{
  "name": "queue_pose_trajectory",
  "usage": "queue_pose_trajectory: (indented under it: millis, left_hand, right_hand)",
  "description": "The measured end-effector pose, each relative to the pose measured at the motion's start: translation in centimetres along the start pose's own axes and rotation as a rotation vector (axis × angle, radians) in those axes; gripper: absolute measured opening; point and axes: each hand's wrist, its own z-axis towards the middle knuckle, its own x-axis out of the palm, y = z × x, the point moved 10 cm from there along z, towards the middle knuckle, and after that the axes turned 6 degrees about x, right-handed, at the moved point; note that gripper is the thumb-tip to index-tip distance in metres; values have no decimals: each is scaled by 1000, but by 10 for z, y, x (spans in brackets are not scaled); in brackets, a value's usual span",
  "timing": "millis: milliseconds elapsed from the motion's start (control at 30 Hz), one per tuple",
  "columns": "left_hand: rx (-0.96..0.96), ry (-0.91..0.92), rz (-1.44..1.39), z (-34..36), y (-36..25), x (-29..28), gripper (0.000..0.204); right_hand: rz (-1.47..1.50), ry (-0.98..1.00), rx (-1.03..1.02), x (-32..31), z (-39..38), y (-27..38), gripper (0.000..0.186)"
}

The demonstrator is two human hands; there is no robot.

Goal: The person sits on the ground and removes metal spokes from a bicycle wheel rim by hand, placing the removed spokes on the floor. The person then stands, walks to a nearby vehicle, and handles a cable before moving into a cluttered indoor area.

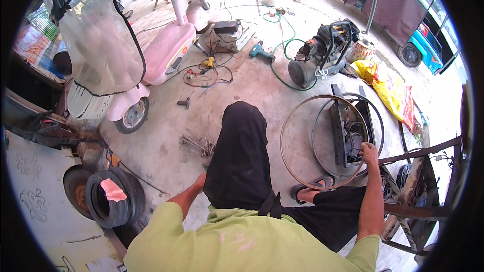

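Two dark tyres (122, 210) stand at far left; right of them, the left hand (202, 180), mostly hidden beside the knee, is near a spread of thin metal rods (197, 145), and its grip cannot be determined. At right, the right hand (370, 153) grasps the tan rim (282, 146) by its right edge, overlapping a darker hoop (383, 133) in view. Caution: a slack single-point grip could let the rim pivot against the sandal (301, 195) or snag the hoop.
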Motion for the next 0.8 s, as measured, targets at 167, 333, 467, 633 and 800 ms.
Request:
queue_pose_trajectory:
  millis: [167, 333, 467, 633, 800]
  left_hand:
    - [0, -65, -112, -4, 21, -17, 46]
    - [127, -72, 266, -1, 2, -31, 47]
    - [76, -77, -141, -12, -26, -16, 48]
    - [26, -63, -187, -4, -8, -25, 48]
    - [132, -114, 313, 11, -43, -43, 46]
  right_hand:
    - [69, 246, -22, 83, -77, 64, 41]
    - [76, 373, -69, 121, -117, 105, 44]
    - [67, 383, -65, 120, -135, 112, 44]
    - [27, 413, -57, 127, -143, 110, 43]
    - [22, 439, -60, 135, -146, 103, 42]
